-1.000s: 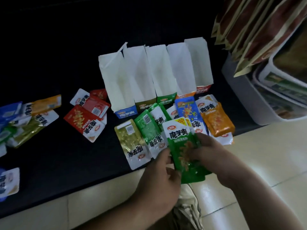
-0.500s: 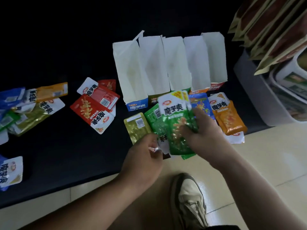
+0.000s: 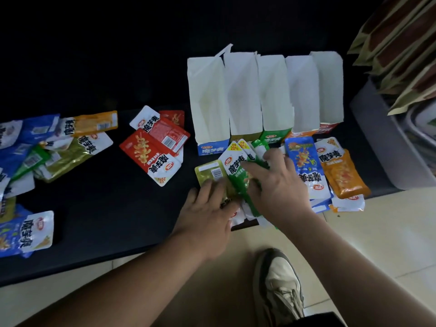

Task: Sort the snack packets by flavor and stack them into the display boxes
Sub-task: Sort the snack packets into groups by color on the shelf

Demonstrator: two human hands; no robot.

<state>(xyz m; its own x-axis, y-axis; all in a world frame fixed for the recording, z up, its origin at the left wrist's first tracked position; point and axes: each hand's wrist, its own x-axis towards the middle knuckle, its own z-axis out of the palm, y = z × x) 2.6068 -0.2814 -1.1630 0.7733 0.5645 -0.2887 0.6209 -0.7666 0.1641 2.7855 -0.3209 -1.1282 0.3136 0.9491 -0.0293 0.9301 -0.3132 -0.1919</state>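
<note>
While none of the five display boxes (image 3: pixel 264 95) shows a packet inside, the sorting that comes before the stacking looks well under way. They stand in a row at the back of the dark table (image 3: pixel 106 208), white interiors facing the camera, each with a coloured front lip. Small flavour piles lie in front of them: an olive packet (image 3: pixel 210 169), the green packets (image 3: pixel 237 171), the blue packets (image 3: pixel 302 161) and the orange packets (image 3: pixel 342 175), with the red packets (image 3: pixel 151 152) set apart to the left of the boxes.

The right hand (image 3: pixel 276 185) grips the green packets, thumb across the face of the top one and fingers (image 3: pixel 271 158) curled over their upper edge. It holds them low over the table, just in front of the green-fronted box (image 3: pixel 273 138). The left hand (image 3: pixel 207 215) rests on the olive packet with its fingers laid fairly flat and relaxed; it seems to press or steady rather than grasp, though the dim light makes this hard to judge.

Plenty is left. A mixed heap (image 3: pixel 47 149) of blue, green, olive and orange packets lies at the far left of the table, well apart from the boxes, and a few blue ones (image 3: pixel 26 232) sit near its front edge. By my reading, roughly half the packets are grouped, the rest need sorting, and the whole stacking step has not begun.
</note>
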